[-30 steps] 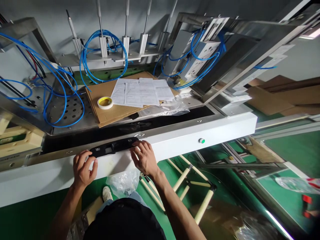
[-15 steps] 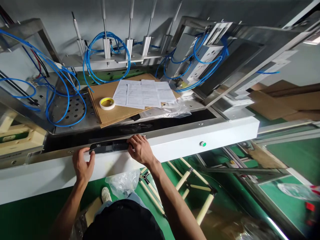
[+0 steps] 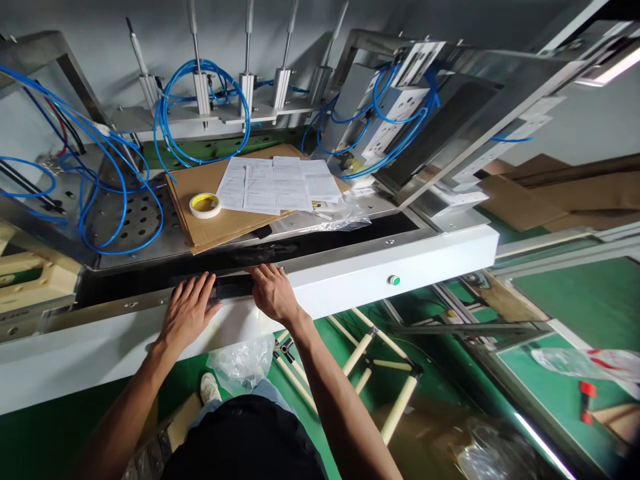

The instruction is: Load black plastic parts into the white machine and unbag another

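A dark, narrow black bar (image 3: pixel 234 287) lies along the front metal ledge of the machine, between my two hands. My left hand (image 3: pixel 190 307) rests flat over its left part, fingers stretched forward and covering that end. At the right end, my right hand (image 3: pixel 274 291) has its fingers bent over the bar and the ledge edge; its fingertips are partly hidden. Below the ledge runs the white front panel (image 3: pixel 340 275) with a green button (image 3: pixel 394 281).
Behind the ledge, cardboard sheets (image 3: pixel 183 200) carry printed papers (image 3: pixel 280 187) and a tape roll (image 3: pixel 205 212). Blue air hoses (image 3: pixel 160 127) loop around upright cylinders. A crumpled plastic bag (image 3: pixel 243 365) and a cream tube frame (image 3: pixel 363 353) are below, by the green floor.
My left hand has gone from gripping the bar's left end to lying flat on top of it. My right hand stays at the right end, fingers reaching further forward. The view has shifted slightly.
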A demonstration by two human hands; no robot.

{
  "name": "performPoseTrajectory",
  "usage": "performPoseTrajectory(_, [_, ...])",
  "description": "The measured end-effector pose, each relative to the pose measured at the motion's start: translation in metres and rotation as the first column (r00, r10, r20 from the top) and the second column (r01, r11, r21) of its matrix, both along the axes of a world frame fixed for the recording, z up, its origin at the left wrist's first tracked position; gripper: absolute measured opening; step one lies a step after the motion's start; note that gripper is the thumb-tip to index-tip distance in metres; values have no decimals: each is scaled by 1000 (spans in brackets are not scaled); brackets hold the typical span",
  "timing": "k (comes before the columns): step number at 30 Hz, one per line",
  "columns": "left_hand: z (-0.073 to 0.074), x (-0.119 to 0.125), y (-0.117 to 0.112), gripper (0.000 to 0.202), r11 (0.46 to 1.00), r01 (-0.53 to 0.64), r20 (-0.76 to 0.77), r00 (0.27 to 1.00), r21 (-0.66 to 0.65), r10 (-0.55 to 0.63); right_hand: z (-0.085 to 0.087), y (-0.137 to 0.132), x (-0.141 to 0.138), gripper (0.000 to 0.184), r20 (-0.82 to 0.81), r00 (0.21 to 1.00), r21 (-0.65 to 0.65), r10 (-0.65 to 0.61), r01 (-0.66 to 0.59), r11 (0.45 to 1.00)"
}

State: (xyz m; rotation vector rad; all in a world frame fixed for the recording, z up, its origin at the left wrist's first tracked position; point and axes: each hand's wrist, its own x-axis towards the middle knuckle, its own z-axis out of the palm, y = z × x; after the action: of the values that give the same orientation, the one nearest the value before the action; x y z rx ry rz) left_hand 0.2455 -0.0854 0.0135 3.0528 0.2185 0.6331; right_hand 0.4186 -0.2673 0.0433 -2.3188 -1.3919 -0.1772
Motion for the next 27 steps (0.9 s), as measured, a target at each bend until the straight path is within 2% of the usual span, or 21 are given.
performPoseTrajectory(3, [-1, -1, 9, 60, 999, 34, -20, 999, 32, -33, 1, -13, 2, 54, -4, 995, 66, -95, 95, 993])
performPoseTrajectory(6, [1, -9, 6, 57, 996, 71, -25, 997, 60, -69, 4, -29, -10, 48, 12, 966, 269, -258, 245, 932])
performPoseTrajectory(7, [1, -11, 4, 56, 995, 76, -28, 997, 67, -75, 4, -32, -18, 46, 15, 962, 341, -274, 253, 905])
performPoseTrajectory(9, [1, -16, 0, 56, 994, 83, -38, 996, 70, -81, 1, -34, -39, 44, 65, 985, 400, -161, 122, 909])
performPoseTrajectory(11, [1, -19, -1, 55, 994, 94, -49, 995, 50, -92, -6, -28, -58, 46, 157, 986, 326, 51, -100, 940])
performPoseTrajectory(13, [1, -20, 1, 55, 993, 116, -51, 992, 26, -115, -15, -19, -71, 43, 211, 964, 217, 160, -206, 954])
performPoseTrajectory(16, [4, -19, 6, 51, 987, 162, -46, 986, 0, -162, -28, -7, -74, 38, 208, 970, 128, 125, -154, 980])
performPoseTrajectory(19, [12, -18, 9, 46, 980, 197, -65, 978, -38, -199, -30, -2, -68, 33, 192, 971, 64, 141, -156, 986])
performPoseTrajectory(22, [24, -18, 11, 44, 973, 223, -66, 972, -67, -227, -19, 0, -66, 32, 152, 975, 11, 161, -164, 986])
performPoseTrajectory(27, [40, -25, 9, 51, 976, 209, 63, 977, -54, -206, 2, 5, -66, 33, 19, 989, -77, 147, -145, 986])
